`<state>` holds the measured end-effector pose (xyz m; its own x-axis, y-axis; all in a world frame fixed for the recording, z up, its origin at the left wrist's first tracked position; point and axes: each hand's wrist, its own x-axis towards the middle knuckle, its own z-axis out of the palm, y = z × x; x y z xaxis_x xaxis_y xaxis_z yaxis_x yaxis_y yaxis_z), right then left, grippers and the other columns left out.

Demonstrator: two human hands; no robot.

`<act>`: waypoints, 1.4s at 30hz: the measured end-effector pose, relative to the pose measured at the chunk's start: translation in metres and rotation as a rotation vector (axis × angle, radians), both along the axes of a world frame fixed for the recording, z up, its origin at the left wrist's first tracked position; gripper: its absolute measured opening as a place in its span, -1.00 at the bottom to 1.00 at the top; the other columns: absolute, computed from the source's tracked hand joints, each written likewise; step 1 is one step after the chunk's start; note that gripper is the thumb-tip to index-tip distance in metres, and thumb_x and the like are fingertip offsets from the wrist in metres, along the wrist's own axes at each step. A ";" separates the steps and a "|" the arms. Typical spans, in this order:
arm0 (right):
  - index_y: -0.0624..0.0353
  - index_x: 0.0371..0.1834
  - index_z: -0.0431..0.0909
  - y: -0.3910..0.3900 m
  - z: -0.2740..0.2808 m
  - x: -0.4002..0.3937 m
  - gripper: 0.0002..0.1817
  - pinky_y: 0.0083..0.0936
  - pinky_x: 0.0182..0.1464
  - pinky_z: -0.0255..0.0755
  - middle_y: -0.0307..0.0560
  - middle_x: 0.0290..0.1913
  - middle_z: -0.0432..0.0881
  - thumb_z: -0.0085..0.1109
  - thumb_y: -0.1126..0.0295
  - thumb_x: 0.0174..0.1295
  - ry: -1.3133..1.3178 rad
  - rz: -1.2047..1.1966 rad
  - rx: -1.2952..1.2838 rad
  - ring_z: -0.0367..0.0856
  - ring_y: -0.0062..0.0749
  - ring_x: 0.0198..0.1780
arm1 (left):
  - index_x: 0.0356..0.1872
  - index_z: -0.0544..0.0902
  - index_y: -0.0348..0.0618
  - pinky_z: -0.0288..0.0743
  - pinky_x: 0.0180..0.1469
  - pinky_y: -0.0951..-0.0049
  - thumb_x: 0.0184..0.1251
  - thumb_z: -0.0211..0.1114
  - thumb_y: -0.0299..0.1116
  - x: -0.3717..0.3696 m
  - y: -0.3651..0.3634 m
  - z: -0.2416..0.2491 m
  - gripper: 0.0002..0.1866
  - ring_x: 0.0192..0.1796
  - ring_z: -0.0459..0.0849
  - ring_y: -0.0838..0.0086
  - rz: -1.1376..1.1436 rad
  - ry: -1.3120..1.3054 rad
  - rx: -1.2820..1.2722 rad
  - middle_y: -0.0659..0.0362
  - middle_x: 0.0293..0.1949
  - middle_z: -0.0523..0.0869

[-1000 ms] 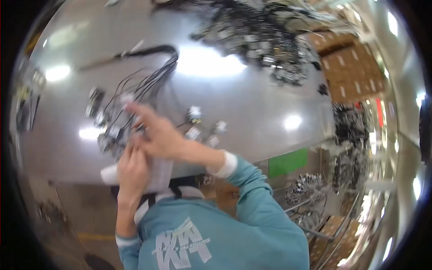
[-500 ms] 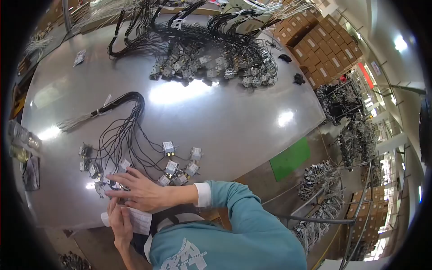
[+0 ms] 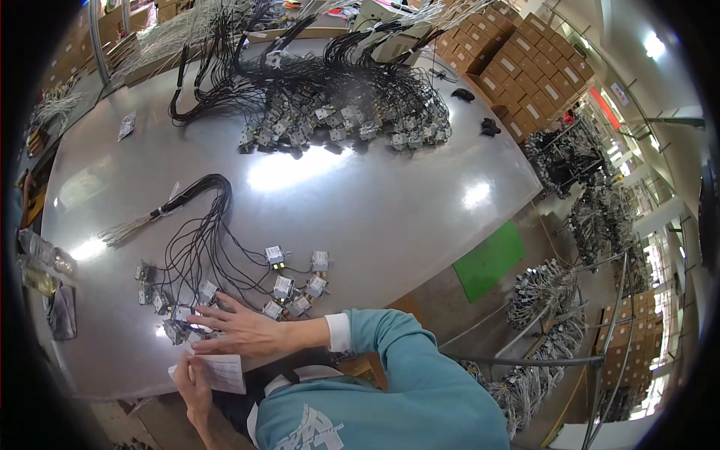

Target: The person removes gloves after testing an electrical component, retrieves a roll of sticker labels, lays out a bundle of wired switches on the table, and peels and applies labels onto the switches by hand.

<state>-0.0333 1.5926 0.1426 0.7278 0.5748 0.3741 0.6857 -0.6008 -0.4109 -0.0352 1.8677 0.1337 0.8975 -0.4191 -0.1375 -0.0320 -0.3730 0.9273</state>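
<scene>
My left hand (image 3: 193, 388), low in the view, pinches the edge of a white pad of printed labels (image 3: 225, 373). Just above it, my right hand (image 3: 244, 331) reaches in from the right with its fingers spread over small metal-cased parts (image 3: 177, 331) at the near side of the table. Its fingertips hide some of them. More silver parts with white labels (image 3: 283, 286) lie right of the fingers, and a few others (image 3: 144, 271) to the left. Thin black wires join these parts to a tied bundle (image 3: 199, 185) with pale bare ends.
A large heap of similar wired parts (image 3: 337, 124) covers the far side of the metal table (image 3: 360, 202). Two small black objects (image 3: 490, 127) lie near its right edge. Plastic bags (image 3: 61, 311) sit at the left edge. Stacked cartons (image 3: 536, 71) and racks of hanging parts (image 3: 544, 300) stand beyond.
The view has shifted slightly. The label pad now shows more fully beside my left hand, and my right hand has moved a little over the parts with its fingers still spread.
</scene>
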 end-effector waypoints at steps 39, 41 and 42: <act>-0.59 0.64 0.37 0.346 0.073 -0.149 -0.06 0.12 0.63 0.13 -0.07 0.78 0.15 0.60 0.08 0.12 0.090 0.087 -0.017 0.35 -0.15 0.62 | -0.06 0.72 -0.26 0.40 0.17 0.09 0.58 0.21 -0.44 -0.139 0.363 0.089 -0.84 -0.03 0.58 0.07 -0.276 -0.694 0.244 -0.01 -0.14 0.75; -0.59 0.64 0.37 0.349 0.075 -0.155 -0.04 0.11 0.65 0.10 -0.09 0.79 0.11 0.62 0.05 0.10 0.091 0.059 -0.017 0.34 -0.16 0.63 | -0.05 0.73 -0.26 0.40 0.16 0.10 0.57 0.21 -0.44 -0.145 0.368 0.087 -0.84 -0.05 0.58 0.08 -0.290 -0.683 0.251 0.00 -0.16 0.75; -0.59 0.65 0.36 0.351 0.076 -0.157 -0.03 0.10 0.65 0.10 -0.09 0.80 0.08 0.62 0.04 0.09 0.076 0.047 -0.045 0.34 -0.16 0.62 | -0.07 0.73 -0.26 0.41 0.14 0.10 0.57 0.21 -0.44 -0.148 0.371 0.084 -0.84 -0.07 0.57 0.08 -0.277 -0.669 0.264 0.00 -0.17 0.76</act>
